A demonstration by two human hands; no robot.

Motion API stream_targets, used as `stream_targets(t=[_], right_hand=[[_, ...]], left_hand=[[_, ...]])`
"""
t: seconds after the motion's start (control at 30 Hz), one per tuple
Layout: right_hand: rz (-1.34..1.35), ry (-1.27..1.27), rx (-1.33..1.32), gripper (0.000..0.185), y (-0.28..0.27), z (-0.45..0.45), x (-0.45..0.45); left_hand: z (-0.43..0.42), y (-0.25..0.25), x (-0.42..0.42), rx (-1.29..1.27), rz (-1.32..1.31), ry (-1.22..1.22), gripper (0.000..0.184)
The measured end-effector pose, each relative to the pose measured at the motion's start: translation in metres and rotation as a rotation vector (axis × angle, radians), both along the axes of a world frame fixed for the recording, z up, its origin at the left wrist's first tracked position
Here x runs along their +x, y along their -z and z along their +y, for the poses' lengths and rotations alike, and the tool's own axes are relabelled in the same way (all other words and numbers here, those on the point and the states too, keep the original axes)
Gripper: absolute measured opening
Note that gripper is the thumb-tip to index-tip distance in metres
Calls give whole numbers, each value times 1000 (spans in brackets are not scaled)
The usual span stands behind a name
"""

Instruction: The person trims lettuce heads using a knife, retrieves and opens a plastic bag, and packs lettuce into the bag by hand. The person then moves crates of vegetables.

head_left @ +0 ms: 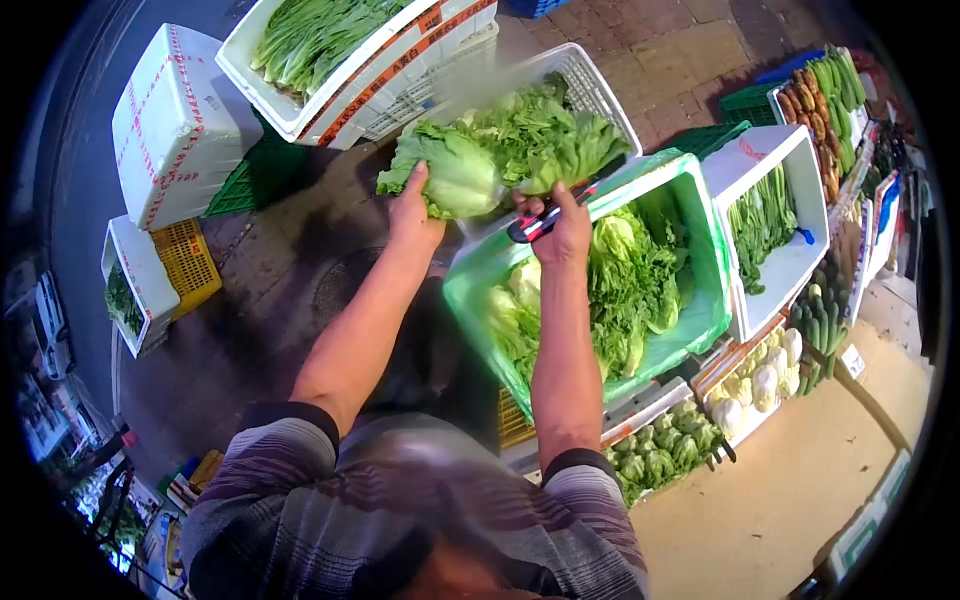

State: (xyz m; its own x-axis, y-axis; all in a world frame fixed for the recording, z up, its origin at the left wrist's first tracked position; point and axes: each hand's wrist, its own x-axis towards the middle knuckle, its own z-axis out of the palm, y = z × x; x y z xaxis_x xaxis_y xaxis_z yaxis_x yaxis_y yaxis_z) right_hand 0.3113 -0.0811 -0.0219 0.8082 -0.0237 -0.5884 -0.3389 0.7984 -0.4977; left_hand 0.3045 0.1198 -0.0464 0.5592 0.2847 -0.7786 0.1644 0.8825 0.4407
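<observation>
My left hand (415, 207) is closed on a head of lettuce (455, 178), thumb on top of its pale green leaves. In my right hand (563, 228) is a utility knife (535, 222) with a black and red handle, gripped under curled fingers. The fingertips of that hand also reach the edge of more leafy lettuce (560, 140); whether they grip those leaves I cannot tell. This lettuce lies over a white plastic basket (610, 92). Below my right hand, a box lined with green plastic (712, 300) holds several lettuces (635, 285).
At upper left are a foam box of leafy greens (325, 40), a closed white foam box (175, 125) and a yellow crate (188, 265). To the right stand a white box of green stalks (765, 225), pale cabbages (765, 375), small green heads (665, 450) and cucumbers (820, 320).
</observation>
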Motion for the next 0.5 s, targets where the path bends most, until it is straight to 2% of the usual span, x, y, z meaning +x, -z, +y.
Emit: stream_targets(t=[0.07, 0.17, 0.2, 0.3, 0.33, 0.43, 0.5], right_hand=[[74, 69, 43, 20, -3, -9, 9], [107, -114, -316, 23, -19, -19, 21], [140, -241, -498, 33, -17, -22, 21], [128, -269, -877, 57, -18, -20, 1], [53, -319, -791, 67, -10, -23, -13], [18, -531, -788, 63, -14, -15, -47], [-132, -593, -830, 56, -21, -7, -66]], left_hand=[[7, 2, -3, -80, 27, -16, 39], [16, 8, -10, -218, 51, 36, 45], [16, 5, -12, -248, 66, 49, 45], [13, -2, -11, -329, 94, 86, 46], [13, -3, -11, -343, 98, 94, 46], [12, -10, -13, -358, 116, 130, 45], [10, -14, -13, -364, 120, 157, 45]])
